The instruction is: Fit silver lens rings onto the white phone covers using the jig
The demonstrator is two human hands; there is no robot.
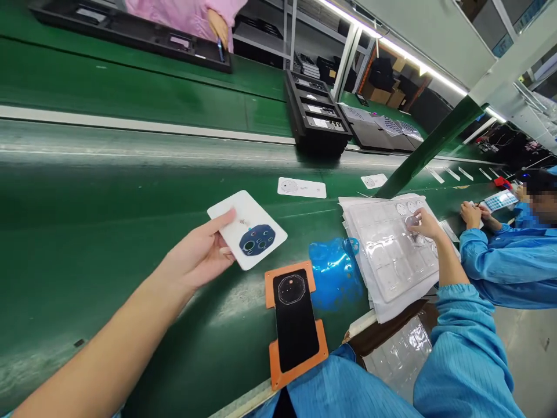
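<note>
My left hand (198, 252) holds a white phone back cover (232, 212) by its near edge, thumb on top. A dark blue camera-shaped patch (256, 240) with several round openings lies on the cover. Over the clear plastic blister tray (383, 255), my right hand (426, 225) has its fingertips closed on a round camera part (411, 222); I cannot tell whether it is lifted. Other round parts sit in the tray's far and right pockets. Between my hands, a black phone back panel (298, 331) with a camera ring rests in an orange fixture (321, 342).
Blue plastic film (335, 273) lies beside the fixture. White printed cards (301, 187) are on the green conveyor (130, 191). Stacked black trays (319, 122) stand beyond. A slanted green post (429, 148) rises behind the blister tray. Co-workers are at the right (500, 255) and across (183, 17).
</note>
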